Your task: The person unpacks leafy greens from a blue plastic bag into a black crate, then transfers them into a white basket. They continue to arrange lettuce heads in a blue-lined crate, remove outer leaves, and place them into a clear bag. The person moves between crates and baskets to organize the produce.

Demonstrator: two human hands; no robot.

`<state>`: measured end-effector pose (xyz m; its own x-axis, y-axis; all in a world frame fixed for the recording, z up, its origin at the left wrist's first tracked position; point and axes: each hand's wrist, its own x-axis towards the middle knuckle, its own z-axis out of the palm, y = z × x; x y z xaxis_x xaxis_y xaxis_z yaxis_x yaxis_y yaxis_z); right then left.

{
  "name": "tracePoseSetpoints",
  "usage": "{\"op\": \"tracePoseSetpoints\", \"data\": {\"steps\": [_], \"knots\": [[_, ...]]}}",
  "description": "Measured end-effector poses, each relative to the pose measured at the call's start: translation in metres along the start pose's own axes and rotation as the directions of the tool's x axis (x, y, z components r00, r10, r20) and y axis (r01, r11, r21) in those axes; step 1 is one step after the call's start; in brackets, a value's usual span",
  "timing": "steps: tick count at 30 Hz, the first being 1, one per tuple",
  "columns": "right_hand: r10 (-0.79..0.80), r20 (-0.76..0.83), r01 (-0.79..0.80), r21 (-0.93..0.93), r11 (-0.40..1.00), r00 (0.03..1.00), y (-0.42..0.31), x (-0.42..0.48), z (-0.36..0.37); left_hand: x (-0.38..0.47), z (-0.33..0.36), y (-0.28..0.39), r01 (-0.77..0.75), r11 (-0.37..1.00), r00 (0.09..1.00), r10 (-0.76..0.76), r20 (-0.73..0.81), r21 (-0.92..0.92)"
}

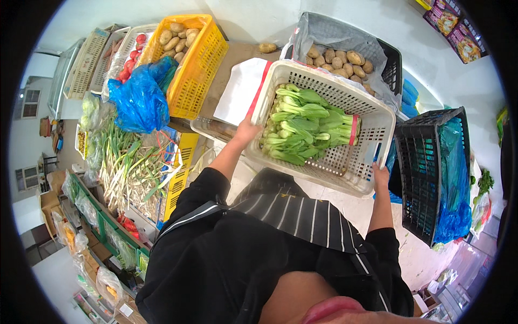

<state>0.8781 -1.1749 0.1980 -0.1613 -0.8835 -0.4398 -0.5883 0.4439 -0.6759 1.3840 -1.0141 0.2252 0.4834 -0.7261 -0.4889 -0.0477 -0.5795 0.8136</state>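
Note:
A white perforated plastic crate [366, 146] tilts in front of me, held at both ends. Bok choy [309, 123] lies in rows inside it, and a red band [354, 129] wraps the stems at the right. My left hand [247, 131] grips the crate's left rim, with the fingers partly hidden. At the lower right corner, by a handle slot, my right hand [380, 177] has hold of the other end. Beyond the crate's left side lies a white sheet with a red edge [240, 91].
Behind the crate stands a black crate [391, 60] with potatoes [338, 60]. A yellow crate [198, 81] of potatoes and a blue plastic bag [141, 97] are at the left, above a heap of scallions [129, 158]. To the right is another black crate [419, 174] lined with blue plastic.

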Motion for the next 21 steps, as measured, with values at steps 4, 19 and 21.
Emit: {"op": "tracePoseSetpoints", "data": {"steps": [4,19,21], "knots": [[-0.031,0.081,0.027,0.053,0.998,0.996,-0.032,-0.025,-0.025,-0.032,-0.011,0.002,0.048,0.980,0.999,-0.049,0.002,-0.192],[-0.288,0.561,0.522,-0.315,0.793,0.776,-0.209,-0.082,0.117,-0.259,-0.133,-0.067,0.089,0.883,0.794,-0.342,-0.503,-0.461],[-0.373,0.600,0.609,-0.248,0.754,0.707,-0.236,-0.091,0.155,-0.281,-0.141,-0.084,0.037,0.854,0.751,-0.366,-0.549,-0.520]]}}
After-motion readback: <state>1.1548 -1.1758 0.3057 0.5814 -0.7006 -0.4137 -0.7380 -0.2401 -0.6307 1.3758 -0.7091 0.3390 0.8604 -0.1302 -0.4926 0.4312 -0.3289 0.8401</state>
